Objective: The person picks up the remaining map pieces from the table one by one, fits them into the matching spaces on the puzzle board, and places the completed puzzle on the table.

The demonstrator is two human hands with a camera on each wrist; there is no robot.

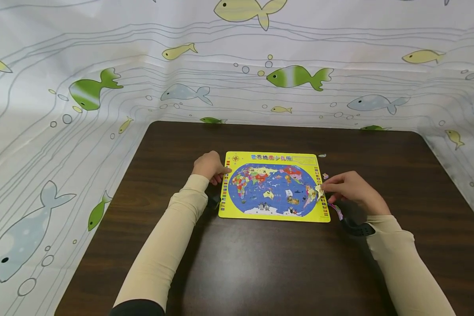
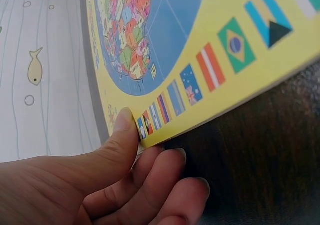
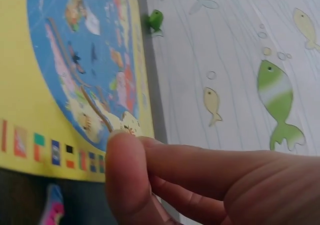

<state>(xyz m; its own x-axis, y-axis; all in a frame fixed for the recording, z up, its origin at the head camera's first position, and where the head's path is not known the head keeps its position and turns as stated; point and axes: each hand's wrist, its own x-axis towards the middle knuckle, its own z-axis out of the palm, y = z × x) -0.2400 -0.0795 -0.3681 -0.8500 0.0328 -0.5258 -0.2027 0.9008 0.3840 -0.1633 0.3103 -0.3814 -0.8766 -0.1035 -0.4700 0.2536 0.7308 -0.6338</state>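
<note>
There are two hands, one left hand (image 1: 209,166) and one right hand (image 1: 354,192), at one world map puzzle (image 1: 274,191) mid-frame on one table (image 1: 241,267). One puzzle piece (image 1: 319,191) is in the right fingers, and three loose pieces (image 1: 336,212) lie right of centre. Three whole pale-blue whales (image 1: 21,239) mark the backdrop (image 1: 229,48): lower left, upper centre-left, upper right.

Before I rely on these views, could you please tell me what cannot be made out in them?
- Lower part of the cream piece: right wrist view, hidden by the fingers of the right hand.
- Pink loose piece: right wrist view, blurred and cut off by the bottom edge.
- Rest of the map board: left wrist view, cut off by the top and right edges.
- Fine print: head view, too small.
</note>
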